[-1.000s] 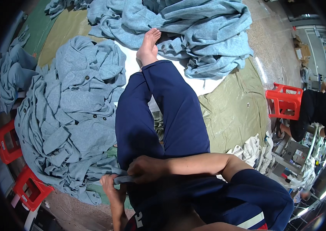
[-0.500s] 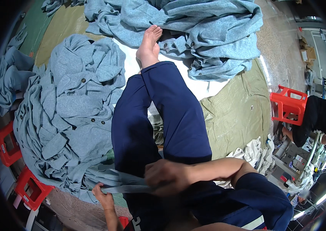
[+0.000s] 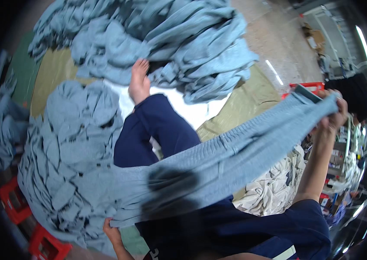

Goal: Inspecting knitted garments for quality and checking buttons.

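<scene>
I hold a blue-grey knitted garment (image 3: 218, 173) stretched taut across my lap, from low on my left to high on my right. My right hand (image 3: 333, 115), arm raised and extended, has its grip closed tight on one end of the cloth, fingers wrapped over the bunched edge. My left hand (image 3: 112, 229), low by my hip, pinches the opposite end, thumb and fingers closed on the hem. The garment spans above my outstretched leg in dark blue trousers (image 3: 157, 134), my bare foot (image 3: 139, 82) resting on a white sheet (image 3: 192, 110) spread on the floor. Just to my left lies a heap of matching blue-grey garments (image 3: 66, 156); a second, larger heap (image 3: 170, 39) sits beyond my foot. Olive fabric (image 3: 240, 108) covers the floor to my right, with crumpled cream cloth (image 3: 274, 190) near my right knee. Red plastic stools (image 3: 27, 221) stand at the lower left.
</scene>
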A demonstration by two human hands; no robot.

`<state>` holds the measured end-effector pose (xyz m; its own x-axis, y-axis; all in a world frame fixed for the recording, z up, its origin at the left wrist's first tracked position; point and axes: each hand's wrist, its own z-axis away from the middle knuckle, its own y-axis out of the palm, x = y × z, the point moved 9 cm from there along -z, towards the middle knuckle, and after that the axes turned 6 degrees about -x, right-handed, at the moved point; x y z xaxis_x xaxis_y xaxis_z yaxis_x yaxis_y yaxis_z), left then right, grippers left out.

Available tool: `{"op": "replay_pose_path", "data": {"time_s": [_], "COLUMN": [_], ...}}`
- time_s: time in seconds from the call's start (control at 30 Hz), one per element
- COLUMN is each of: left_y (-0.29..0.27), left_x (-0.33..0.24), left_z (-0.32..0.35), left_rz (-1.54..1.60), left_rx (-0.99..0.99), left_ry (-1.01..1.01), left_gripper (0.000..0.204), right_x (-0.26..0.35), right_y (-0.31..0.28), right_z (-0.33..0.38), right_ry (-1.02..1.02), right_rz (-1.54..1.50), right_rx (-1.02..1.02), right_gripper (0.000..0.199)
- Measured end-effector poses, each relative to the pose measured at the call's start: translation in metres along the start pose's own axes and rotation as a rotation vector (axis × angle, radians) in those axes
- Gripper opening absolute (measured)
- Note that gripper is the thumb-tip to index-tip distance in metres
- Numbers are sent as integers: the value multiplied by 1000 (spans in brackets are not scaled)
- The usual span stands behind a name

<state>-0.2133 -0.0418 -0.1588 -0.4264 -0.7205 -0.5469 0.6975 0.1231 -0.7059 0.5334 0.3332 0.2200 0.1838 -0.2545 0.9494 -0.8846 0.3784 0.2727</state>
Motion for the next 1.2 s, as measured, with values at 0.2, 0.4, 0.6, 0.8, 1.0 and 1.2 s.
{"op": "replay_pose_path", "data": {"time_s": [0.2, 0.4, 0.6, 0.8, 1.0, 1.2], "left_y": [53, -1, -82, 30, 75, 76], "left_x": [-74, -236, -280, -199, -209, -183], "left_z": [-95, -68, 33, 78, 107, 97], "left_rz": [531, 777, 845, 210, 72, 224], "left_rx": [133, 305, 429, 563, 697, 701], "left_ry": [217, 591, 701, 144, 123, -119], "left_gripper": [18, 29, 42, 45, 34, 31], "right_x": [-42, 1, -140, -326, -421, -459], "right_y": [-50, -77, -114, -124, 28, 101], "right_z": [-6, 3, 59, 165, 115, -48], "right_ry": [38, -350, -35, 677, 437, -4], "right_rz": [12, 362, 917, 1294, 854, 800], "right_rx": [-158, -50, 148, 817, 610, 52], "right_gripper": [8, 6, 9, 15, 17, 45]}}
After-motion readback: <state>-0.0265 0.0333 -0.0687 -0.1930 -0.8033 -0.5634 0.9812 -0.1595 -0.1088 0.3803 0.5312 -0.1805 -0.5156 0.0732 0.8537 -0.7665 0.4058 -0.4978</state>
